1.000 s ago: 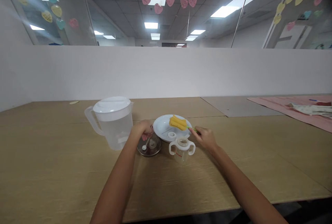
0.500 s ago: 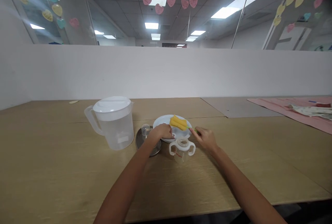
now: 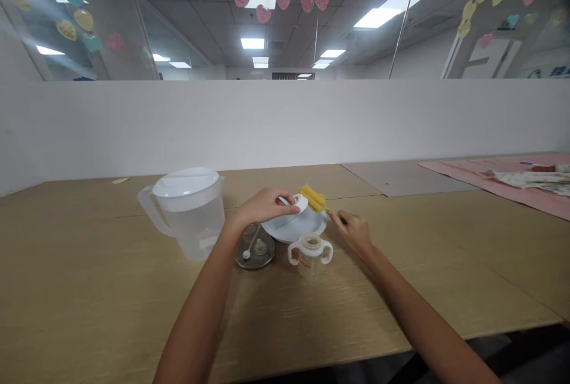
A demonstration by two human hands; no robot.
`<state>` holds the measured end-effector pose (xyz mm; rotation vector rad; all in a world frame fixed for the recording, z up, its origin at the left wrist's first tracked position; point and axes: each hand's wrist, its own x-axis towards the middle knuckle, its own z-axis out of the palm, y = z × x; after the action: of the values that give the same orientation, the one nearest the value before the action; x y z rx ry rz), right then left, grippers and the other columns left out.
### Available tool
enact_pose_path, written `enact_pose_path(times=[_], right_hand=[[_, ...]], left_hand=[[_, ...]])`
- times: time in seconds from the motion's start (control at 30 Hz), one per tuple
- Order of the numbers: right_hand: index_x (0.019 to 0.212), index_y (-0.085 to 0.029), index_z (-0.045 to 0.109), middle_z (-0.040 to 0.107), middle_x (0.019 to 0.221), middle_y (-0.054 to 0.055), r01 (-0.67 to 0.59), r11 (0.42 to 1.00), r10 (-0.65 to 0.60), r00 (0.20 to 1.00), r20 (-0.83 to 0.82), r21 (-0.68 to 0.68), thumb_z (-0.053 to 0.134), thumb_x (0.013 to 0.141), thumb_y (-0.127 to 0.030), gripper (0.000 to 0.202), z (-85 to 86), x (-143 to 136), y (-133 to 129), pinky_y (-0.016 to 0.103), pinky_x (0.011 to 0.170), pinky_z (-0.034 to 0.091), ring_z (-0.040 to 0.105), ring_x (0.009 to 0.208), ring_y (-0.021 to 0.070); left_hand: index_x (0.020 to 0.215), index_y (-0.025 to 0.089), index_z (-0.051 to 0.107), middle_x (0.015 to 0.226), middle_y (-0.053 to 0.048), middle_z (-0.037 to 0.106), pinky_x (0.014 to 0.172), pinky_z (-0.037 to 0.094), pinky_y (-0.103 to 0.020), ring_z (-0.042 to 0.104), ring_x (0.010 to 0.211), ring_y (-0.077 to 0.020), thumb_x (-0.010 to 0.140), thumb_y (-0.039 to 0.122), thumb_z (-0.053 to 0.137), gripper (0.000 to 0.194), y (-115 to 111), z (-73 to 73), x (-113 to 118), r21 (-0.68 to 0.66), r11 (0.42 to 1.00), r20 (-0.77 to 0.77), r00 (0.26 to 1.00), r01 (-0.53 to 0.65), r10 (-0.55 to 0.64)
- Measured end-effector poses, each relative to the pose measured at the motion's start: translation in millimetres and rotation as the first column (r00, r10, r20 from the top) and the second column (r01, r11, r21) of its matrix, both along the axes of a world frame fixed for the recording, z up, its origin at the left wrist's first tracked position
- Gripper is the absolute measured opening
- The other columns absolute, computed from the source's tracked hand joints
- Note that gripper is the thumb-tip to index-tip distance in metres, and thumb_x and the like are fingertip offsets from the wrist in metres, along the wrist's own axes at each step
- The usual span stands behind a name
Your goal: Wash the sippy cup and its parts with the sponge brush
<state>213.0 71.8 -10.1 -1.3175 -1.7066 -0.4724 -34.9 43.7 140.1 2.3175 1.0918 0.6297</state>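
My left hand (image 3: 269, 205) pinches a white bottle collar ring (image 3: 301, 202) above a white plate (image 3: 289, 231). Beside the ring is the yellow sponge head of a bottle brush (image 3: 313, 197); whether the two touch I cannot tell. My right hand (image 3: 353, 229) is closed round the brush's thin green handle. In front of the plate stands a clear baby bottle (image 3: 310, 256), upright and uncapped, with two white side handles. On a round metal tray (image 3: 240, 260) left of it lie a straw with a weighted end (image 3: 247, 253) and a clear nipple (image 3: 260, 246).
A lidded translucent pitcher (image 3: 189, 212) with liquid in it stands to the left of the tray. Far right, a pink cloth (image 3: 463, 169) carries a whitish cloth (image 3: 532, 181). A white wall (image 3: 285, 123) borders the table's back edge.
My left hand has risen from the plate with the white ring, uncovering more of the tray. The brush head has tilted and moved slightly up beside the ring. The view has shifted a little.
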Motion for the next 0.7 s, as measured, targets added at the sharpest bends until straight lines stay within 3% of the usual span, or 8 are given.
enact_pose_path(times=[0.2, 0.37, 0.5, 0.57, 0.63, 0.7], right_hand=[[0.050, -0.015, 0.048, 0.046, 0.044, 0.001, -0.028, 1.000, 0.028, 1.000, 0.001, 0.007, 0.029, 0.089, -0.054, 0.058, 1.2, -4, -3, 0.021, 0.047, 0.022, 0.035, 0.043, 0.0070], [0.049, -0.015, 0.045, 0.042, 0.044, 0.000, -0.067, 0.997, 0.067, 0.998, 0.016, 0.021, 0.032, 0.089, -0.050, 0.055, 2.7, -6, -7, 0.021, 0.048, 0.022, 0.033, 0.043, 0.0068], [0.049, -0.014, 0.046, 0.043, 0.044, -0.001, -0.117, 0.992, 0.116, 0.993, 0.019, 0.040, 0.036, 0.089, -0.047, 0.053, 2.5, -8, -10, 0.020, 0.049, 0.024, 0.033, 0.043, 0.0063], [0.049, -0.014, 0.046, 0.043, 0.044, 0.000, -0.090, 0.994, 0.089, 0.996, 0.017, 0.053, 0.036, 0.089, -0.047, 0.052, 3.0, -8, -11, 0.021, 0.048, 0.023, 0.033, 0.042, 0.0063], [0.049, -0.014, 0.046, 0.043, 0.044, 0.000, -0.052, 0.997, 0.052, 0.999, 0.010, 0.061, 0.036, 0.089, -0.048, 0.053, 3.7, -7, -11, 0.021, 0.048, 0.022, 0.033, 0.043, 0.0064], [0.049, -0.014, 0.046, 0.043, 0.044, 0.000, -0.031, 0.998, 0.031, 1.000, 0.001, 0.063, 0.035, 0.089, -0.048, 0.053, 4.2, -6, -10, 0.021, 0.048, 0.022, 0.033, 0.043, 0.0064]], left_hand=[[0.078, 0.015, 0.064, 0.080, -0.003, 0.065, 0.064, 0.043, -0.022, 0.057, 0.074, -0.0141, 0.075, 0.046, 0.053, 0.032, -1, 1.5, 4, 0.094, 0.995, 0.139, 0.990, -0.036, 0.022], [0.074, 0.015, 0.060, 0.087, -0.004, 0.065, 0.072, 0.046, -0.026, 0.059, 0.081, -0.0170, 0.070, 0.041, 0.060, 0.026, 1, -2.5, 5, 0.164, 0.973, 0.174, 0.976, -0.161, 0.132], [0.090, 0.016, 0.057, 0.093, -0.005, 0.064, 0.073, 0.046, -0.026, 0.059, 0.086, -0.0181, 0.067, 0.037, 0.062, 0.031, 1, -3.4, 5, 0.135, 0.980, 0.066, 0.988, -0.149, 0.141], [0.101, 0.017, 0.054, 0.094, -0.005, 0.064, 0.071, 0.046, -0.025, 0.060, 0.085, -0.0182, 0.067, 0.035, 0.062, 0.040, 0, 0.0, 1, 0.175, 0.963, 0.005, 0.978, -0.206, 0.208], [0.101, 0.016, 0.055, 0.092, -0.006, 0.064, 0.068, 0.045, -0.026, 0.060, 0.083, -0.0198, 0.067, 0.035, 0.061, 0.040, -1, 4.3, -9, 0.244, 0.926, -0.134, 0.936, -0.289, 0.327], [0.088, 0.015, 0.061, 0.087, -0.008, 0.065, 0.064, 0.044, -0.027, 0.060, 0.078, -0.0218, 0.065, 0.034, 0.062, 0.031, 1, 6.5, -21, 0.248, 0.905, -0.350, 0.839, -0.345, 0.416]])
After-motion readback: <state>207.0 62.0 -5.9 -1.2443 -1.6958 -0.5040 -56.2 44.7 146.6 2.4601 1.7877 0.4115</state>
